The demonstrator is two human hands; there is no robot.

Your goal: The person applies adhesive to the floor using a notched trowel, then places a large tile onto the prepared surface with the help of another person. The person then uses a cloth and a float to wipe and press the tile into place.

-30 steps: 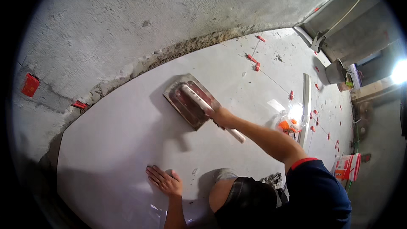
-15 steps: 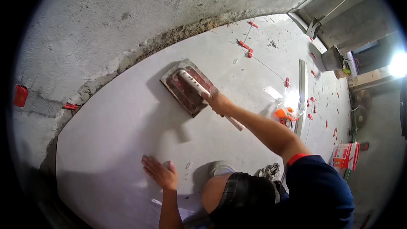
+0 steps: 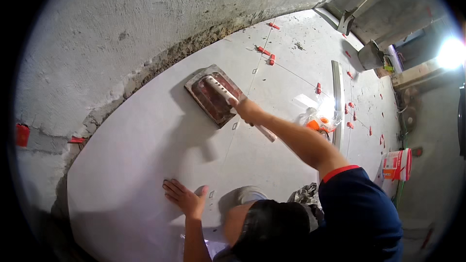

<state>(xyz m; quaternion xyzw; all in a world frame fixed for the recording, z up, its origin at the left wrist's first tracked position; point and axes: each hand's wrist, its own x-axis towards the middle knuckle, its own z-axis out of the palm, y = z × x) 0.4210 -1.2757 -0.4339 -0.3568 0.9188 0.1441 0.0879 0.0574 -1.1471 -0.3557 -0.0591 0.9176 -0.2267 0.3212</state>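
Reddish tool [image 3: 212, 98] in right hand [image 3: 246, 109], beyond left hand [image 3: 185, 199].

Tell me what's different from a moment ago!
The flat tool moved a little to the right, nearer a small pale clip. The whole view turned a bit too. Nothing was grabbed or let go: the right hand keeps its grip on the tool's white handle, and the left hand still lies flat on the tile.

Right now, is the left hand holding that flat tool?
No, the right hand grips the flat tool by its pale handle, while the left hand lies palm-down on the tile.
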